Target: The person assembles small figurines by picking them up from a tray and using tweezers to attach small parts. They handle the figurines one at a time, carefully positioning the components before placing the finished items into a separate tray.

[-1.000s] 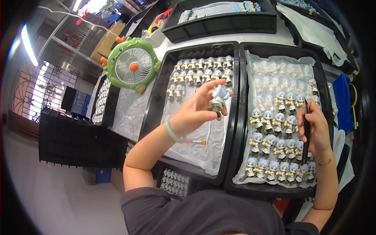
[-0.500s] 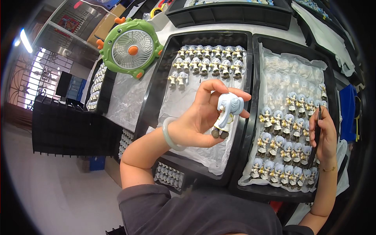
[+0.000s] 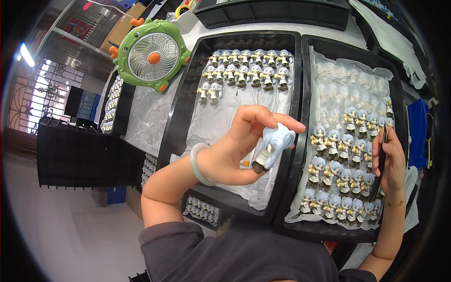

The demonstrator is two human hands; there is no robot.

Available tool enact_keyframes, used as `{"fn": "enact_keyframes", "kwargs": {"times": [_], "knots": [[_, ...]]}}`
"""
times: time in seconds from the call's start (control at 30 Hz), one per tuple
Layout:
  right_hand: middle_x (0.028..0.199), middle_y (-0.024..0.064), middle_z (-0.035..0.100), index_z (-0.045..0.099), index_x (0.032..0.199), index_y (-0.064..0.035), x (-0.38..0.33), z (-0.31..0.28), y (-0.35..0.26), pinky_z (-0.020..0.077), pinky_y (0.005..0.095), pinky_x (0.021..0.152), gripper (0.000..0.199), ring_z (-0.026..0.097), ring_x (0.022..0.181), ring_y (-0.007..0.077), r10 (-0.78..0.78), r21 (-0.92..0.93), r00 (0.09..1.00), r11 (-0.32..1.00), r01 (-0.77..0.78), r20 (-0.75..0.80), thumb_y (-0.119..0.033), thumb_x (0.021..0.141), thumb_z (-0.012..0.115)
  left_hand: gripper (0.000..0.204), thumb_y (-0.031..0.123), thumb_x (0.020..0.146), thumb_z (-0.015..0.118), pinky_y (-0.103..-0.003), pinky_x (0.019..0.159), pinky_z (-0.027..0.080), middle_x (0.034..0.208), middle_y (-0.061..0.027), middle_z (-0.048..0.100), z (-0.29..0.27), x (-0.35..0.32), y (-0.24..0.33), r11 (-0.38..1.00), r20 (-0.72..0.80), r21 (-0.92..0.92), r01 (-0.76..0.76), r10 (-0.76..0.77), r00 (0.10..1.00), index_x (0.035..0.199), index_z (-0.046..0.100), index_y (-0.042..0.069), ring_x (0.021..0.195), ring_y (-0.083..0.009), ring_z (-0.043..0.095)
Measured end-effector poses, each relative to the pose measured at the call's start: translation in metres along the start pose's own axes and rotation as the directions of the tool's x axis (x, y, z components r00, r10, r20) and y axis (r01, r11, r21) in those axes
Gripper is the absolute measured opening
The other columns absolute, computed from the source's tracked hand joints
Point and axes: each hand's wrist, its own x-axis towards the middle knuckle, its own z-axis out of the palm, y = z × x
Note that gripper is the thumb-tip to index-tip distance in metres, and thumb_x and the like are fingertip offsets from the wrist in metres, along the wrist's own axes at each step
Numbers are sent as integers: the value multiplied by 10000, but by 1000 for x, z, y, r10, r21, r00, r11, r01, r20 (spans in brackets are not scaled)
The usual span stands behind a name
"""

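Observation:
My left hand (image 3: 239, 145) pinches a small figurine (image 3: 275, 145) with pale blue hair, a white outfit and dark feet, raised above the left black tray (image 3: 176, 127). Thumb and fingers grip it at its feet and head, and it leans, head up to the right. A thin black pen-like tool (image 3: 381, 164) is held upright in my right hand (image 3: 391, 157), whose fingers are closed on it. That hand is over the right edge of the right black tray (image 3: 300, 229), beside rows of like figurines (image 3: 345, 178).
Figurines (image 3: 242, 75) stand in rows at the far end of the left tray. Translucent sheeting (image 3: 347, 84) covers others in the right tray. A green animal-shaped fan (image 3: 154, 58) stands far left, another black tray (image 3: 272, 16) at the back, and a blue bin (image 3: 417, 134) at right.
The figurine has been turned in my left fingers, from nearly upright to a more slanted pose. My right hand stays almost in place with the tool; the whole view has shifted slightly.

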Motion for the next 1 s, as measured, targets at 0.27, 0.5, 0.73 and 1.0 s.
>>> {"fn": "enact_keyframes", "kwargs": {"times": [0.27, 0.5, 0.73, 1.0], "knots": [[685, 39, 464, 386, 868, -50, 0, -1, 0, 341, 151, 336, 129, 444, 454, 46, -2, -26, 1000, 1000, 2, 8, -162, 813, 422, 671, -13, 512, 580, -371, 834, 327, 1047, -171, 433, 1, -2, 2, 809, -58, 587, -18, 64, 996, 1127, 329, 77, 950, -284, 438], [692, 35, 461, 383, 873, -44, 1, -2, 0, 339, 144, 338, 154, 442, 458, 37, 3, -44, 1000, 999, -2, 17, -180, 818, 428, 621, 212, 475, 646, -317, 717, 294, 844, -100, 414, 5, 0, 13, 439, -193, 877, 195, -50, 980, 1046, 475, 36, 749, -240, 394], [692, 34, 460, 384, 880, -45, 0, -3, 3, 338, 142, 337, 165, 440, 455, 35, 0, -52, 1000, 999, 1, 27, -190, 820, 433, 642, 234, 483, 657, -311, 740, 308, 848, -83, 430, 2, 0, 13, 403, -176, 891, 208, -115, 978, 1070, 473, 48, 788, -218, 418], [695, 36, 462, 386, 882, -50, 1, -3, 3, 343, 147, 339, 131, 445, 464, 39, 12, -52, 1000, 999, -11, 28, -159, 816, 415, 634, 123, 594, 685, -301, 780, 422, 935, -141, 523, -101, -15, -39, 792, -707, 316, 522, -170, 687, 1083, 288, 46, 882, -179, 521]]}}
